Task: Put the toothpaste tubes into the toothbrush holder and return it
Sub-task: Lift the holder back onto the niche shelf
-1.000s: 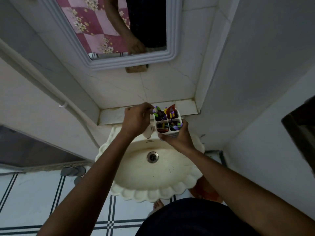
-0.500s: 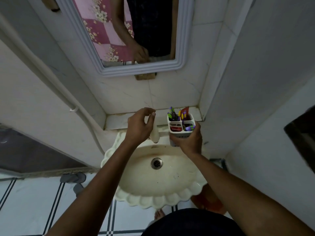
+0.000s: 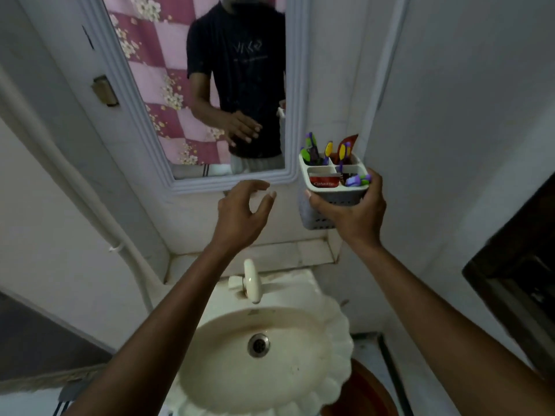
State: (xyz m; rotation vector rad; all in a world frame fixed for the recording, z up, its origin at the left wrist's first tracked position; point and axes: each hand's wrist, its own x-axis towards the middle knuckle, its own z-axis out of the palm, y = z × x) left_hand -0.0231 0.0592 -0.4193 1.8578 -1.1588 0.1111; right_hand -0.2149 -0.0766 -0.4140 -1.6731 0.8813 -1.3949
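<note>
My right hand point(image 3: 351, 213) grips a white four-compartment toothbrush holder point(image 3: 318, 216) from below and holds it up beside the mirror's right edge, well above the ledge. A red toothpaste tube point(image 3: 325, 179) lies in its near-left compartment, and a second red tube point(image 3: 350, 143) sticks up at the back right. Several purple, green and yellow toothbrushes point(image 3: 312, 150) stand in the other compartments. My left hand point(image 3: 243, 210) hovers to the left of the holder with fingers curled and apart, holding nothing.
A cream scalloped sink point(image 3: 300, 394) with a drain sits below, its tap point(image 3: 250, 280) at the back. A narrow tiled ledge point(image 3: 279, 253) runs behind it. A framed mirror point(image 3: 295, 85) hangs above; a white pipe point(image 3: 90, 202) runs down the left wall.
My right hand has lifted the holder from the ledge up to mirror height. My left hand let go of the holder, rose, and now hangs free beside it.
</note>
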